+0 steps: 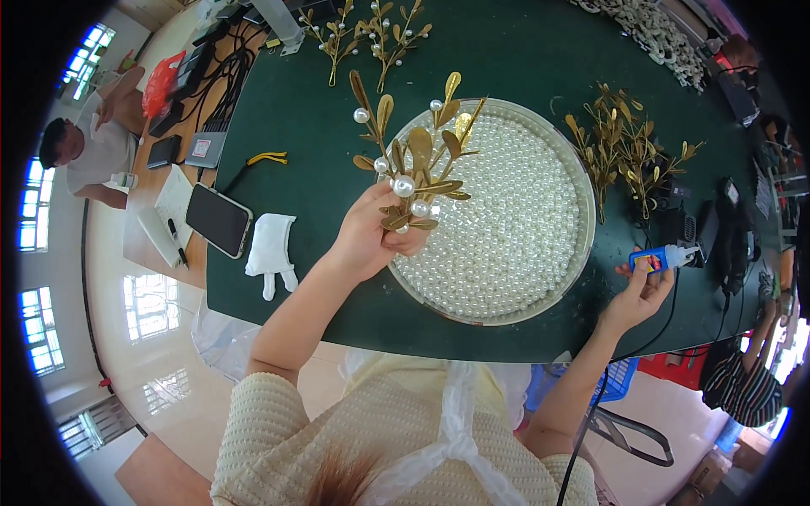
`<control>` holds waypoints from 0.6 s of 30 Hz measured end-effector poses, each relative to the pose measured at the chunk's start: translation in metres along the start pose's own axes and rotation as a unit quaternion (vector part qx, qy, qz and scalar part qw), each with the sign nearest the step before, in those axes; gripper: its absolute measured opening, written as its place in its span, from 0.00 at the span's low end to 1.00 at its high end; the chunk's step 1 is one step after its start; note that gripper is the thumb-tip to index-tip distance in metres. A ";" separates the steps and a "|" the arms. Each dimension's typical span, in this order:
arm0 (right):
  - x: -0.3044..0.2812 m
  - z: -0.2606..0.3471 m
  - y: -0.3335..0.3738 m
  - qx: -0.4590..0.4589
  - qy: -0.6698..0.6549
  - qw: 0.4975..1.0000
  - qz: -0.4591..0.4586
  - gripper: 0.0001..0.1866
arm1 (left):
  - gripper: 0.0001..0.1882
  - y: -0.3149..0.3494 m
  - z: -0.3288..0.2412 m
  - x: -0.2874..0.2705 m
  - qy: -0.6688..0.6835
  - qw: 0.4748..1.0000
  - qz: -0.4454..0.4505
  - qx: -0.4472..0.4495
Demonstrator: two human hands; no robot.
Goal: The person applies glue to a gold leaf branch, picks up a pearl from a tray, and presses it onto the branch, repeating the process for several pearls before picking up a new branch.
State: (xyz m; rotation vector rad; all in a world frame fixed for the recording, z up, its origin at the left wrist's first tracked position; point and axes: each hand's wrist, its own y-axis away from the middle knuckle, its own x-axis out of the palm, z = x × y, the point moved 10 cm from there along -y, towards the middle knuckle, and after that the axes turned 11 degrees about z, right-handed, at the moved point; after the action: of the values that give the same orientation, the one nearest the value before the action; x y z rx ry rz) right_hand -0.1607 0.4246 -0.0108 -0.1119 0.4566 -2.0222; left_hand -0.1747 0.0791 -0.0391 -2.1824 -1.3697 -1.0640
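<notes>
I see left hand [361, 240] pinching the gold sprig [420, 148], long axis toward 12 o'clock; right hand [634, 304] clamped on blue bottle [650, 261] at its 3 o'clock, nozzle [688, 254] facing away, bead tray [588, 221] between.

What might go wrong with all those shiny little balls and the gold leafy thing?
The left hand holds the gold sprig partly over the round tray; a bump on the rim might spill its pearls.

The right hand holds a blue bottle; squeezing might cause drips, if its tip is open.

The black cable hangs near the right forearm and might snag.
</notes>
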 end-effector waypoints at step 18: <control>-0.004 -0.001 0.001 0.015 -0.049 0.999 -0.011 0.15 | 0.13 0.000 -0.001 0.013 0.004 0.998 0.056 -0.010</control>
State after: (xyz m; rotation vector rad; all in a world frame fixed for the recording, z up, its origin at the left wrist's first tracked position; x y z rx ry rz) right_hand -0.1582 0.4282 -0.0121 -0.1974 0.3649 -2.0337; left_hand -0.1721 0.0865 -0.0281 -2.2380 -1.2228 -1.0477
